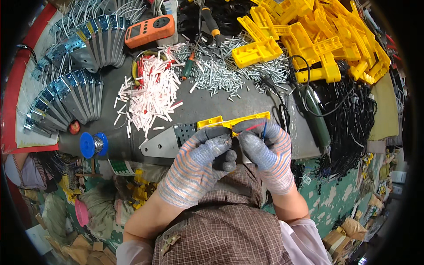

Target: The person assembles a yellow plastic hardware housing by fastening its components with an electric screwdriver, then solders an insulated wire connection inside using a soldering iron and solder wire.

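Note:
Both my hands wear striped knit gloves with grey fingers and are close together over the near edge of the bench. My left hand (198, 165) is closed in a pinch; its fingers hide what is between them. My right hand (268, 154) pinches thin wires, a red wire (254, 126) and a blue wire (264, 130). Just behind my fingers lies a yellow plastic handle shell (250, 119), with a white lead along it. A grey metal blade plate (161, 145) with a perforated end reaches left from the shell, partly covered by my left hand.
White sleeves (152, 88) and silver screws (216, 73) lie in heaps beyond my hands. Yellow shells (318, 39) pile up at back right, above black cords (340, 115) and a green power tool (316, 115). Leftward are a solder spool (93, 145), metal blades (66, 99) and an orange meter (150, 31).

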A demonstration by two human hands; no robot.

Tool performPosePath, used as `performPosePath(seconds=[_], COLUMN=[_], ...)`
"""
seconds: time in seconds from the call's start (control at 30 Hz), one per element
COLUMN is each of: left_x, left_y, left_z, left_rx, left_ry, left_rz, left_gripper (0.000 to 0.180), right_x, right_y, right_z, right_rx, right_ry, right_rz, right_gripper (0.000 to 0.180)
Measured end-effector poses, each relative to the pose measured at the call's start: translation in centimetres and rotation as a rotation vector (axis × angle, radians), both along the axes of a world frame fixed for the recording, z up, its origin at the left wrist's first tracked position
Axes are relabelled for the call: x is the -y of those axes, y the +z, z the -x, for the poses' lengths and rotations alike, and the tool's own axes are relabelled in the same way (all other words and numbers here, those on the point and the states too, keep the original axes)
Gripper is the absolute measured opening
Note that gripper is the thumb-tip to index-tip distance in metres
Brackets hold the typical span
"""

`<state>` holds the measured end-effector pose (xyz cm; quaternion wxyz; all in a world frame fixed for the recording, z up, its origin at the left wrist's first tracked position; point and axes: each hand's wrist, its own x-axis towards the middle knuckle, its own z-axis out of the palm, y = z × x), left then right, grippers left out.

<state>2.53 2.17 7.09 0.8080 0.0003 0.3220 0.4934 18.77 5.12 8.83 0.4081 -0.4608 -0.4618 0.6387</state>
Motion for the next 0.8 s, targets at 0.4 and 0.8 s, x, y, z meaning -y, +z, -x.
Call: performPosePath(seconds=[0.4, 0.8], left_x=[0.8, 2.0], left_y=[0.6, -0.8], left_z=[-0.1, -1.9], left_rx=[-0.345, -0.330], left_ry=[-0.001, 0.245], left_rz=[-0.250, -0.246], left_gripper=[0.016, 0.018], right_x=[0.0, 2.5], right_y=[-0.6, -2.2], right_z=[0.0, -0.4], right_rx=[-0.010, 0.289], right_ry=[0.059, -0.042], right_rz=[-0.022, -0.546], right_gripper=[0.008, 0.009])
